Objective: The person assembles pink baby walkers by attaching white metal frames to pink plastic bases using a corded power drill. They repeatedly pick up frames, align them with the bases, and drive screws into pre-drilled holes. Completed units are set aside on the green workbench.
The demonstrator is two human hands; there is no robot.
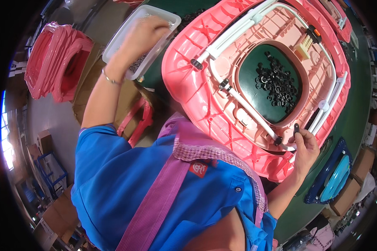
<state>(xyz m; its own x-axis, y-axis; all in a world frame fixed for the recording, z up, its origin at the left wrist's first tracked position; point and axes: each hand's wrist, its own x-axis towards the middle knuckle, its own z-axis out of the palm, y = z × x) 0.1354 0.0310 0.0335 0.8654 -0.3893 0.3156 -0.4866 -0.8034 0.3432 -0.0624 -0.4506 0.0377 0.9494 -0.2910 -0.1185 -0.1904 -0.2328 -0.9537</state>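
Note:
My left hand (144, 36), blurred, reaches into a translucent plastic bin (117, 40) that holds small metal parts (136, 62), probably screws. Its fingertips are hidden, so I cannot see whether it grips any. Between the thumb and fingers of my right hand (307, 150) is a small black plastic clip (296, 128). That hand is over the lower right corner of a pink plastic baby-walker-like base (188, 84), lying underside up. A white metal tube frame (251, 111) runs across the base, with black clips (224, 84) around the tube.
A heap of black clips (276, 81) lies on the green table (251, 78), seen through the base's round opening. Pink plastic shells (50, 59) are stacked at left beside a cardboard box (122, 109). Blue plastic parts (336, 177) rest at right. Another pink base (333, 15) stands beyond.

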